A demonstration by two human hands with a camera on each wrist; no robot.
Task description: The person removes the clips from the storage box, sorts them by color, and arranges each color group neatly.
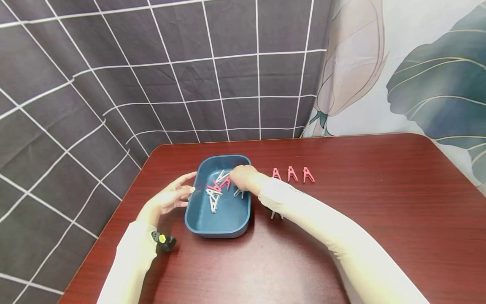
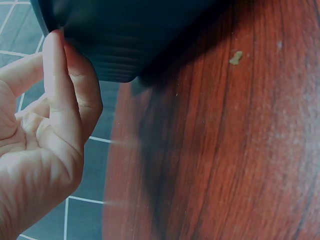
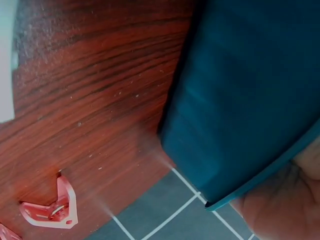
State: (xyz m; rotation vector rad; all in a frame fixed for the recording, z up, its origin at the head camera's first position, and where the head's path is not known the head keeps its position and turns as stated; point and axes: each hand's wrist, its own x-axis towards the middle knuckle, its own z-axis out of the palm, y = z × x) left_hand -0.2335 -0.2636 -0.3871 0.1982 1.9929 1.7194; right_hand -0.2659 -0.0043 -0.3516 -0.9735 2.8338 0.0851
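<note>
The right hand [image 1: 243, 177] pinched a red peg [image 1: 225, 183] inside the tray [image 1: 216, 230]; the left hand [image 1: 171, 197], fingers straight, steadied it. Tangled pegs might lift together.

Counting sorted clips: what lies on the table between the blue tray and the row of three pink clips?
In the head view, only the right hand and sleeve cross between the blue tray and the pink clips.

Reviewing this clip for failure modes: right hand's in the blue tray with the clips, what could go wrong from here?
1. The clips lie tangled in the blue tray; the right hand may lift more than one.
2. The left hand only touches the tray's side with straight fingers, so the tray could slide.
3. The right sleeve passes close to the three pink clips lined up on the table and might knock them.
</note>
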